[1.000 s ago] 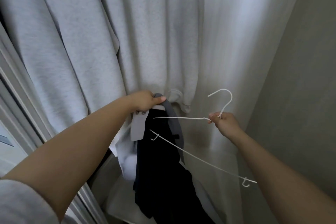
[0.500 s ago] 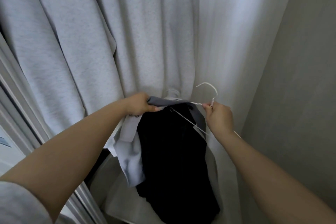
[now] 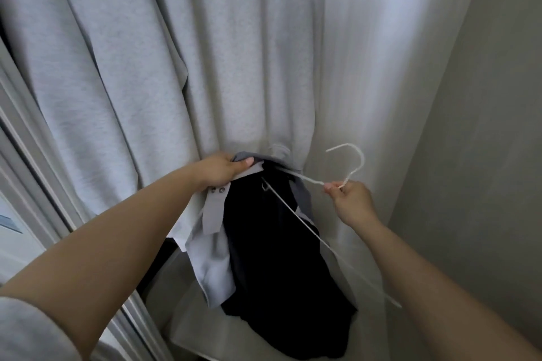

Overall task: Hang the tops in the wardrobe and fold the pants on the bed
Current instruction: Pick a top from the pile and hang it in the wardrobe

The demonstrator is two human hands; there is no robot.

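Left hand: the left hand (image 3: 224, 168) grips the collar edge of a dark top (image 3: 275, 246), thumb curled over the gray fabric, holding it up in front of the hanging clothes.
Right hand: the right hand (image 3: 347, 199) pinches a white wire hanger (image 3: 305, 221) at the base of its hook, fingers curled round the wire.
Hanger: 1 shoulder end sits inside the top's neck opening; the other arm slants down past the right wrist.
Top: dark body, pale gray collar and sleeve, hanging from the left hand inside the wardrobe.
Behind: a light gray hoodie (image 3: 181, 67) with dark drawstrings, and a white garment (image 3: 366, 67) to its right.
Right side: the wardrobe wall (image 3: 475, 155).
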